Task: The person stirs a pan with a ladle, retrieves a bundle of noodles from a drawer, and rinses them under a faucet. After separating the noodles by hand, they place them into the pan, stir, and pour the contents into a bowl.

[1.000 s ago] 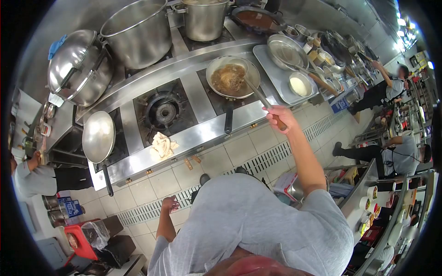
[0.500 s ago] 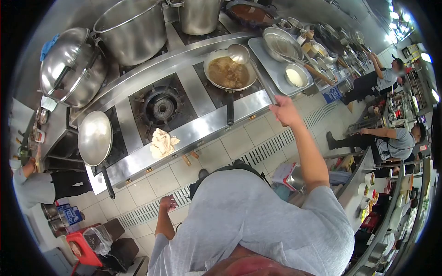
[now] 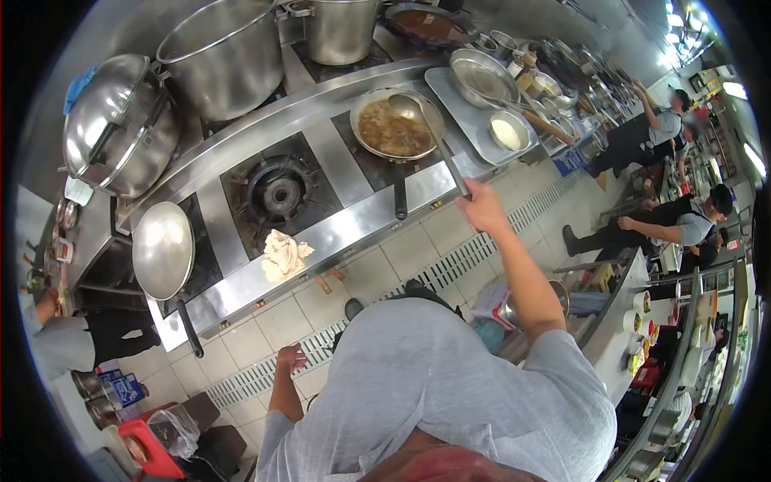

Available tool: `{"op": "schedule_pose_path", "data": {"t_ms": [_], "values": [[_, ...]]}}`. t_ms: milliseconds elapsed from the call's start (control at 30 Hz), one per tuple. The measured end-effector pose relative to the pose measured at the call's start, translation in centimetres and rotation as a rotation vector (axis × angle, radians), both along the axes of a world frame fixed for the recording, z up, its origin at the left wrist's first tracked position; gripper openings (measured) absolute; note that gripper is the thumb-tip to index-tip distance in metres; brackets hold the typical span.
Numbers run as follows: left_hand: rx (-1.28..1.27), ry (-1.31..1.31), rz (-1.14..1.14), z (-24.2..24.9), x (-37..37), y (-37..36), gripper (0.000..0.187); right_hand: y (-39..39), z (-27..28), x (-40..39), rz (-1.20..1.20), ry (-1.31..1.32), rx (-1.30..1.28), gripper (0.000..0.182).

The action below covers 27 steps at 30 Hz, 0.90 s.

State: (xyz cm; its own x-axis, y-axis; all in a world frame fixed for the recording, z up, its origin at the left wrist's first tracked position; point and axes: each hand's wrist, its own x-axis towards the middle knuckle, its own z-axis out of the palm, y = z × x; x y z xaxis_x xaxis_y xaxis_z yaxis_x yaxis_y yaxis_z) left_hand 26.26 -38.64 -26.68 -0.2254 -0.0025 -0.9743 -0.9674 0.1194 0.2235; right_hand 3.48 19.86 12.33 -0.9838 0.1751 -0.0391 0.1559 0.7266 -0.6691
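My right hand [image 3: 483,206] is wrapped round the long handle of a metal ladle [image 3: 446,157]. The ladle's bowl dips into a frying pan [image 3: 358,145] of brown, bubbling liquid with pieces in it, set on the right burner. The pan's black handle points toward me, with no hand on it. My left hand [image 3: 292,358] hangs low beside my body above the floor, its fingers loosely apart and nothing in them. On the stove's front edge lies a crumpled cream cloth [image 3: 285,256], nearest to my left hand.
An unused burner [image 3: 280,195] sits mid-stove, with an empty pan [image 3: 164,251] on its left. Large pots [image 3: 221,60] stand behind. A tray [image 3: 441,83] right of the frying pan holds a strainer and a bowl of white contents [image 3: 509,131]. Co-workers [image 3: 675,221] stand at right; another person is at left.
My right hand has moved slightly left and up with the ladle. The ladle's bowl has shifted and sunk lower into the pan's liquid. My left hand stays almost still.
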Motion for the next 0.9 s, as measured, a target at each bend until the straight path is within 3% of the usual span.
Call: {"op": "schedule_pose_path", "data": {"t_ms": [67, 167, 200, 267, 300, 333, 400, 433, 500, 600, 700, 733, 833, 900], "values": [[0.021, -0.014, -0.018, 0.4, -0.1, -0.1, 0.049, -0.1, -1.1, -0.6, 0.052, 0.227, 0.339, 0.028], [-0.009, 0.008, 0.032, -0.2, 0.1, 0.3, 0.043, -0.5, -3.5, -2.5, 0.033, 0.133, 0.414, 0.041], [0.079, -0.133, -0.031, -2.4, -0.5, -0.5, 0.043, -0.8, -4.4, -2.7, 0.047, 0.097, 0.455, 0.045], [0.260, 0.027, -0.023, -3.6, -0.4, 0.2, 0.041, -1.4, -5.9, -2.8, 0.045, -0.005, 0.520, 0.056], [0.224, 0.345, -0.372, -0.7, -0.4, -0.1, 0.034, -2.2, -4.9, -2.4, 0.071, -0.122, 0.538, 0.062], [0.305, 0.098, -0.140, -0.9, -1.1, 0.3, 0.027, -2.7, -5.1, -1.6, 0.059, -0.162, 0.509, 0.055], [0.789, -0.313, 0.061, -2.6, -3.0, -0.4, 0.032, -2.9, -6.9, -0.3, 0.032, -0.198, 0.478, 0.066], [0.161, 0.136, -0.216, 2.9, -2.6, 2.1, 0.024, -2.8, -7.7, 0.1, 0.041, -0.194, 0.460, 0.069], [-0.007, -0.007, -0.179, 0.2, -3.5, 2.6, 0.035, -2.9, -8.2, 0.7, 0.018, -0.181, 0.427, 0.073], [0.045, -0.062, -0.294, -1.6, -6.2, 1.9, 0.060, -2.9, -7.5, 1.2, -0.003, -0.186, 0.395, 0.073], [-0.007, 0.038, -0.391, 1.7, -8.8, 3.8, 0.062, -2.4, -7.0, 2.9, -0.014, -0.151, 0.357, 0.075], [0.018, 0.138, -0.553, 5.0, -9.6, 4.8, 0.061, -2.1, -6.9, 3.7, -0.015, -0.129, 0.343, 0.077], [-0.010, 0.146, -0.576, 7.1, -10.9, 7.8, 0.062, -0.2, -3.0, 9.2, -0.038, -0.182, 0.001, 0.077], [-0.027, 0.137, -0.568, 8.5, -10.5, 10.0, 0.062, 1.8, -8.2, 13.4, -0.186, -0.037, -0.017, 0.078]]}}
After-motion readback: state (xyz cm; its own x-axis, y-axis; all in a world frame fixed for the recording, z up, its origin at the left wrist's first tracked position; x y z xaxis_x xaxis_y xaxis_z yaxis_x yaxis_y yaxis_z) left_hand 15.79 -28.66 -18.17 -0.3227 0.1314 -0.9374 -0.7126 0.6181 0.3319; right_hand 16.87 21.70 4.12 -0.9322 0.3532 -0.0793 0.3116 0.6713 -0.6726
